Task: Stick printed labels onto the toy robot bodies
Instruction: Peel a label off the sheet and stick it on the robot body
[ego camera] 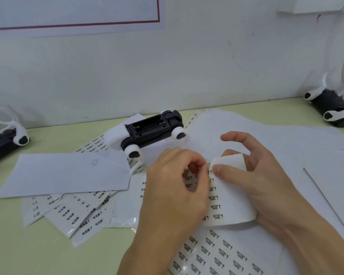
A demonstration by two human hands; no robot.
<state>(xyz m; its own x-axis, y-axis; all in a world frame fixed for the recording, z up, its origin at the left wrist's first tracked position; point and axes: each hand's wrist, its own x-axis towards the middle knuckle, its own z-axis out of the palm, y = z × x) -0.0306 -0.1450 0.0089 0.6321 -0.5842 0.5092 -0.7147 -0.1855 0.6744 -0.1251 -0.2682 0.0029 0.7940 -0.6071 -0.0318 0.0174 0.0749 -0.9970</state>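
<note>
Hands meet over a curled label sheet (pixel 229 197) printed "BATTERY COVER", just in front of the toy robot body (pixel 153 131) that lies belly-up with its battery bay open. The right hand (pixel 252 175) pinches the sheet's rolled top edge between thumb and fingers, its other fingers spread loosely above. The left hand (pixel 175 185) curls over the sheet's left edge, fingertips pinched at one label; whether a label is already lifted cannot be told.

Around that robot body the yellow-green table (pixel 38 245) is crowded. Left of it lies a blank white paper (pixel 66 173), overlapping a fanned pile of label strips (pixel 77 213) with Chinese print. Right of it large white sheets (pixel 286 139) cover the table to the frame's edge, and a flat "BATTERY COVER" sheet (pixel 216 253) lies nearest the person. Open tabletop shows mainly at the near left corner. The wall (pixel 187 66) stands close behind the robot body.

Three robot bodies show: the middle one, a second toy robot (pixel 6 139) far left, and a third toy robot (pixel 332 106) far right, both well apart from the hands.
</note>
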